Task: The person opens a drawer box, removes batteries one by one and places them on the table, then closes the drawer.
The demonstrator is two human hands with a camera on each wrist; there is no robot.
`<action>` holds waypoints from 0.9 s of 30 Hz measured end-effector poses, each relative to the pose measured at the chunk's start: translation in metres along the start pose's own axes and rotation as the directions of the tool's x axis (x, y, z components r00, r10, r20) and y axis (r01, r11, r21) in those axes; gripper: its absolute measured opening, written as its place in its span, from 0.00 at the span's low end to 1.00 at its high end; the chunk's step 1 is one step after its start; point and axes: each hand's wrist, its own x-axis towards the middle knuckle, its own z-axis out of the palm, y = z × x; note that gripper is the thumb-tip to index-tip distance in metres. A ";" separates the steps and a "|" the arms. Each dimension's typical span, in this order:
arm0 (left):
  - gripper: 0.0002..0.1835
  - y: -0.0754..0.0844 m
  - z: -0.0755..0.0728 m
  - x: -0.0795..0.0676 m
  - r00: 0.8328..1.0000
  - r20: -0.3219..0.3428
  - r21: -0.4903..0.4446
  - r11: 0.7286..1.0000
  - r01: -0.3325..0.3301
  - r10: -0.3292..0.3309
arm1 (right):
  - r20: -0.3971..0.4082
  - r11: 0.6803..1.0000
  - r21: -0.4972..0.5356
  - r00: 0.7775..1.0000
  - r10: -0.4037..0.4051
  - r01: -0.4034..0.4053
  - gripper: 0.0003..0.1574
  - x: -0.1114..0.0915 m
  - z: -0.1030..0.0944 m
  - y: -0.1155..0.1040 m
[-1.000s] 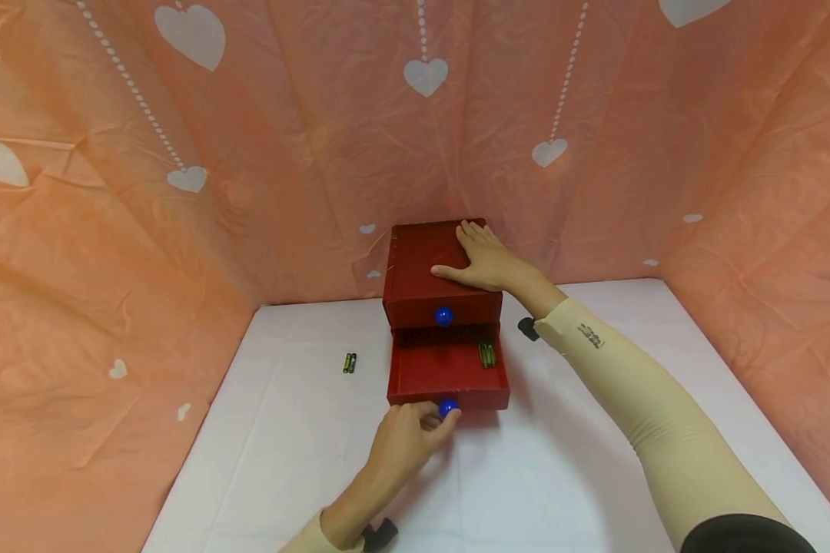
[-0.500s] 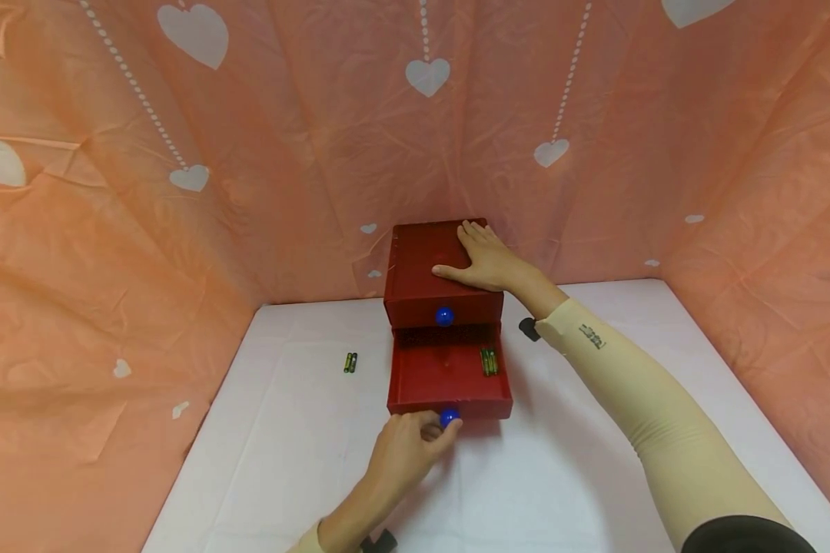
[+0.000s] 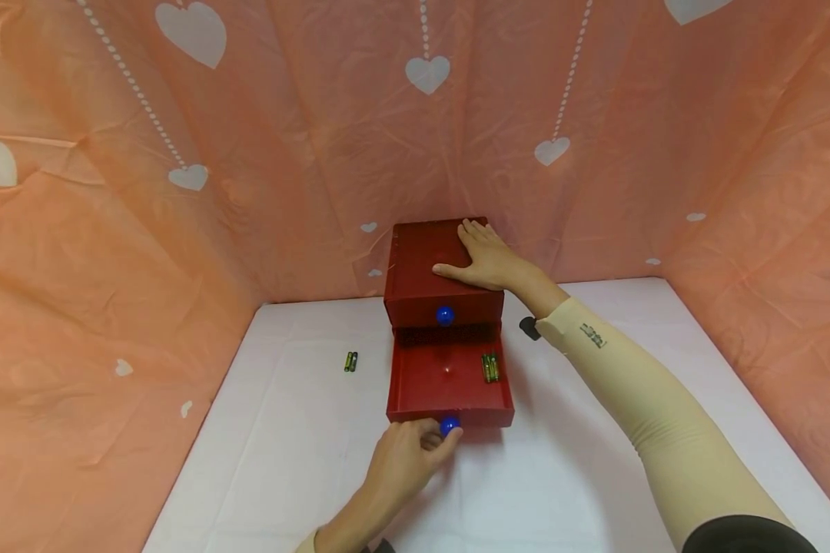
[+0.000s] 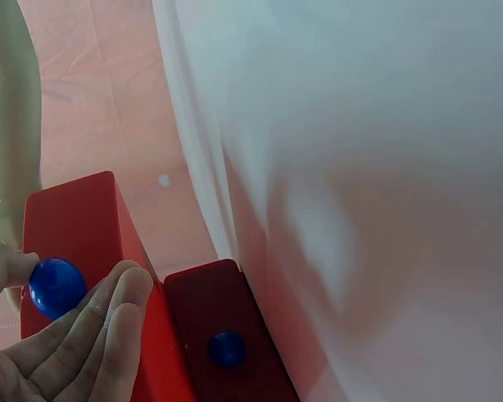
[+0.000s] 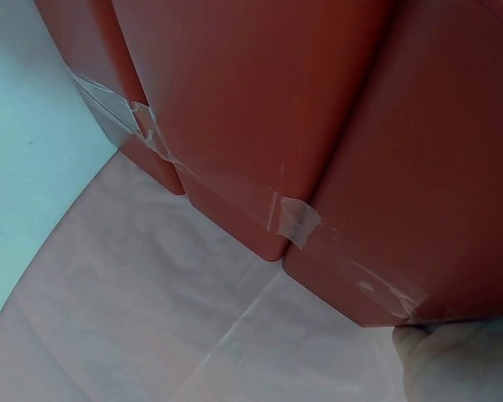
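My left hand (image 3: 406,459) pinches the blue knob (image 3: 449,425) of the lower red drawer (image 3: 425,388), which stands well out of the red drawer box (image 3: 420,261). In the left wrist view the thumb and fingers lie on either side of that knob (image 4: 57,288). My right hand (image 3: 486,259) rests flat on top of the box, fingers spread. Small green batteries (image 3: 490,367) lie side by side against the drawer's right wall. The upper drawer, with its own blue knob (image 3: 445,316), is closed. Only part of the right hand (image 5: 461,360) shows in the right wrist view.
Two more green-and-black batteries (image 3: 350,361) lie on the white tablecloth (image 3: 283,430), left of the drawer box. Orange cloth (image 3: 318,153) with white hearts hangs behind and at both sides. Clear tape (image 5: 298,219) runs along the red box.
The lower drawer has slid farther out toward me, with my left hand on its knob moving the same way. More of the drawer's inside and its batteries shows. The right hand has stayed put.
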 end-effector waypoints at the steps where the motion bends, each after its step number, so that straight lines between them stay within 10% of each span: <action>1: 0.18 0.000 0.000 -0.001 1.000 0.001 -0.003 1.000 0.003 -0.003 | 0.002 1.000 -0.004 1.000 0.000 0.000 0.70 0.000 0.000 0.000; 27: 0.18 0.000 0.004 -0.012 0.999 0.033 0.001 1.000 0.022 -0.022 | 0.006 1.000 -0.014 1.000 -0.007 0.007 0.70 0.002 0.000 0.001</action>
